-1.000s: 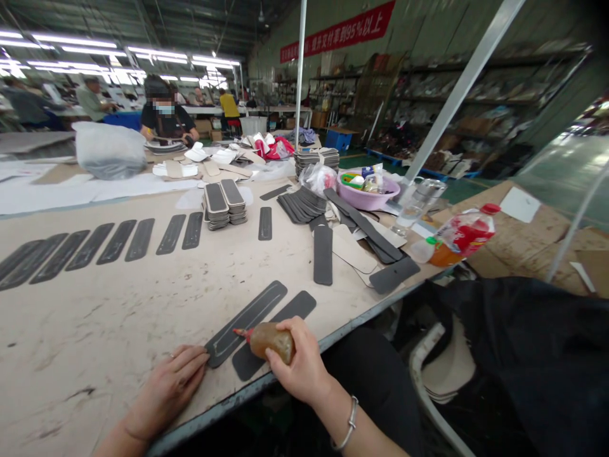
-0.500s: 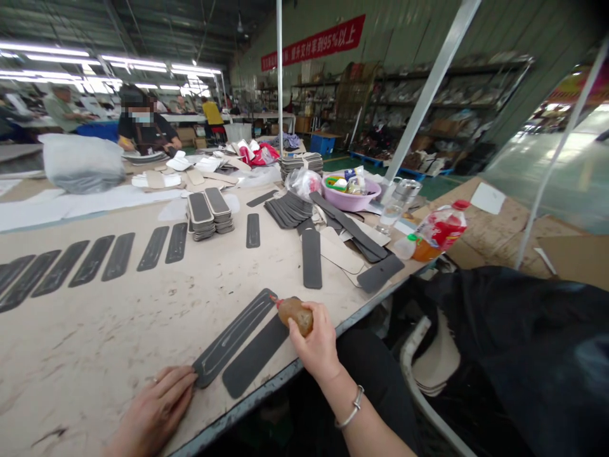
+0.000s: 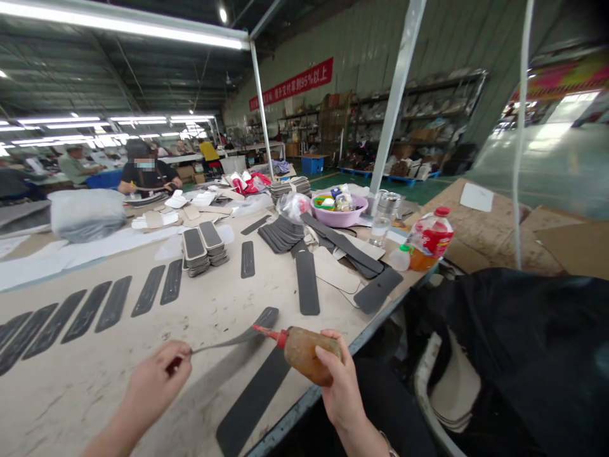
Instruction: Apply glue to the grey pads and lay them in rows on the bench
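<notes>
My left hand (image 3: 159, 374) pinches the near end of a thin dark grey strip (image 3: 238, 337), which is lifted off the table and bends upward at its far end. My right hand (image 3: 340, 377) is wrapped round a glue bottle (image 3: 309, 352) of amber liquid, held tilted with its red nozzle pointing left, near the lifted strip's far end. Below the bottle, a second dark strip (image 3: 254, 397) lies flat by the table edge. To the left, a row of several dark strips (image 3: 111, 303) lies on the table, some with shiny streaks.
Stacked pale-rimmed pieces (image 3: 204, 247), a fanned pile of dark strips (image 3: 281, 233) and a lilac basin (image 3: 339, 216) stand farther back. A juice bottle (image 3: 431, 238) and a clear cup (image 3: 380, 222) are near the right edge. Across the table sits a person (image 3: 147, 174).
My left hand has gone from resting at the strip's end to lifting it off the table. My right hand has raised the glue bottle, its nozzle now away from the strip's surface.
</notes>
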{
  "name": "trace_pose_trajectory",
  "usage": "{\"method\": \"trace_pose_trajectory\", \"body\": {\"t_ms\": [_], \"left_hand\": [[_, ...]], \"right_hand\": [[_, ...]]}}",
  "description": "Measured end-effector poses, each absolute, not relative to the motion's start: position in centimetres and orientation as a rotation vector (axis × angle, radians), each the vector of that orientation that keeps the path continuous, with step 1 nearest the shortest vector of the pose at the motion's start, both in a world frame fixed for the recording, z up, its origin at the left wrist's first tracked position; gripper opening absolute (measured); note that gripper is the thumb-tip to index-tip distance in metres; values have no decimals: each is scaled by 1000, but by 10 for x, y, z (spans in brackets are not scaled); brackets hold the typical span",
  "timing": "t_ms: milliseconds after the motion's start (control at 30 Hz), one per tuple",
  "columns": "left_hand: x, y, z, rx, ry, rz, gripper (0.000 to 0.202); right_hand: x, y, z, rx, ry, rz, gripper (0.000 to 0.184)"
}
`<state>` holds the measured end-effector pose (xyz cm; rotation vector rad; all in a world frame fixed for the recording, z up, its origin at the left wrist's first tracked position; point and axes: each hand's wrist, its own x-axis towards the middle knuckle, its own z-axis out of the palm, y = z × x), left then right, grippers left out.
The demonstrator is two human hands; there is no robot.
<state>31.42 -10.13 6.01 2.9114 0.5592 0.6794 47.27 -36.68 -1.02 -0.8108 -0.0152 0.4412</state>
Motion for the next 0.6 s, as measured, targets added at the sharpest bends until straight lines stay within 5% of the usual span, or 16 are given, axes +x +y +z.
{"method": "trace_pose_trajectory", "body": {"t_ms": [133, 333, 500, 600], "left_hand": [[411, -90, 152, 3089, 1036, 299, 27], [519, -81, 228, 3180, 1093, 476, 32], [546, -93, 228, 3321, 988, 1012, 34], [543, -108, 188, 3415, 859, 881, 37]], "right_hand": [[471, -371, -1, -675, 35, 514, 43], [473, -378, 4, -588, 58, 536, 41], [477, -386, 6, -552, 60, 557, 39], [477, -387, 8, -520, 90, 564, 39]]}}
